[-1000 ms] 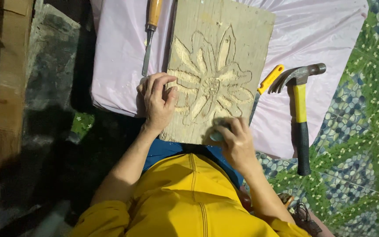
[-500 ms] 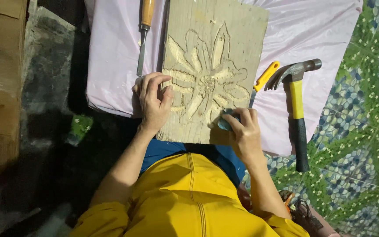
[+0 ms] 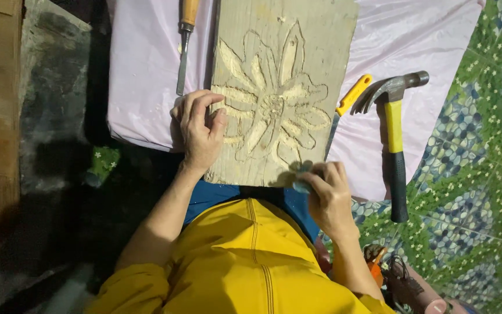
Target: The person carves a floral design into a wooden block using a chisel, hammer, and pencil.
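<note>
Evidently bracing, left hand lies open on the carved flower board to steady it, while right hand pinches a small bluish pad against its lower edge.

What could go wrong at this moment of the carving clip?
The left hand rests on the board edge beside the carved flower, so a slip by the right hand with its small grey piece might scrape it. The board overhangs the cloth toward the lap and could tip.
</note>
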